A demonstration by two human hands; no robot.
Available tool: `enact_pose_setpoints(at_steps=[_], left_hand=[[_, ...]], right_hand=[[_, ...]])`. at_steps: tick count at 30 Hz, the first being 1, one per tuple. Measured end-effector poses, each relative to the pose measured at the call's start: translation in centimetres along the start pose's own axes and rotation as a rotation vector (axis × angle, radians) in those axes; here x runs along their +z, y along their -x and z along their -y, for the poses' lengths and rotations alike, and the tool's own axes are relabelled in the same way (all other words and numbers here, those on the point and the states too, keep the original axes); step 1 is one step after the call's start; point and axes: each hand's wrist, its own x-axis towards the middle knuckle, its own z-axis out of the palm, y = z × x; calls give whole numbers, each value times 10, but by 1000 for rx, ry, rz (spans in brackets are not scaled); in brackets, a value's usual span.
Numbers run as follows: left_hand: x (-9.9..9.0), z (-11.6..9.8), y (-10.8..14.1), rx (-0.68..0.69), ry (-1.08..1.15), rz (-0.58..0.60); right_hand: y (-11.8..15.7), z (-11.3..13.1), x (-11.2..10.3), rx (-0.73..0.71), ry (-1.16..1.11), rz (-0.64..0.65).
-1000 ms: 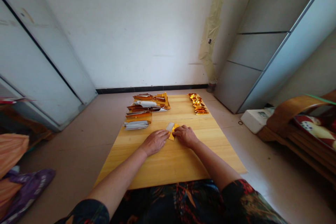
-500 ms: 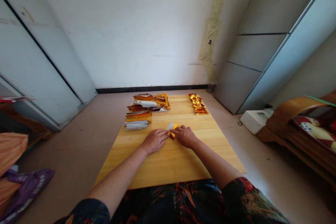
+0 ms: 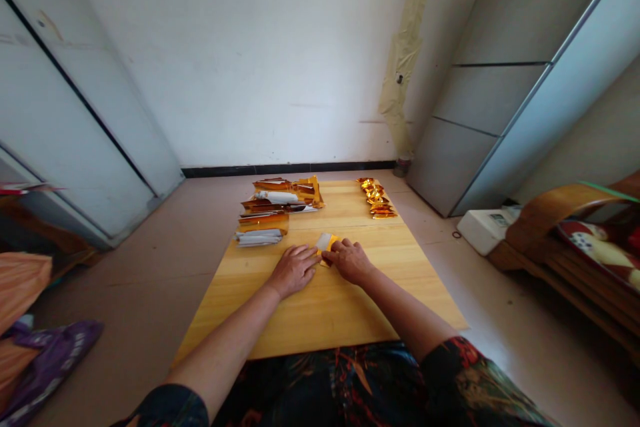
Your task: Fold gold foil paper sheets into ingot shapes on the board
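From my remote view I see the left hand (image 3: 294, 271) and the right hand (image 3: 349, 261) lying palm down on the pale wooden counter (image 3: 325, 310), their fingers meeting over a folded foil piece (image 3: 325, 241) near the middle of the counter. The piece shows a silver-white face with a gold edge to its right. Most of its lower part is hidden under the fingers, so I can't make out its folds. Compared with the earlier frame, the right hand sits slightly further left and covers more of the gold corner, leaving only a small tip showing. Neither hand is curled shut, but I cannot tell whether the fingertips (image 3: 325, 255) are pinching the piece or only pressing on it. Further up the counter on the left lies a loose stack of gold foil sheets (image 3: 280, 197), with a silver-white bundle (image 3: 259, 237) at its near end. A row of small gold foil folds (image 3: 376, 197) runs along the far right of the counter.
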Motion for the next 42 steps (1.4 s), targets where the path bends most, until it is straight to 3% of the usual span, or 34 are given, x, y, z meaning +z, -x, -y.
enact_pose_setpoints(at_steps=[7,18,28,33,37,42], left_hand=[[4,-1,-2,27,57,-54],[0,-14,-16,-77,43,-62],[6,-17,-17,-9,-29,-143],[2,-15,-17,-25,16,-109],[1,-14,-20,-70,38,-73],[3,-15,-20,-79,63,-112]], right_hand=[[-2,-1,1,-1,-23,0],[-9,-15,-10,-58,-96,81],[-8,-21,-10,-90,-113,85],[-1,-25,-9,-134,-147,51],[1,-17,-5,-66,-171,13],[-2,-10,2,34,-202,-56]])
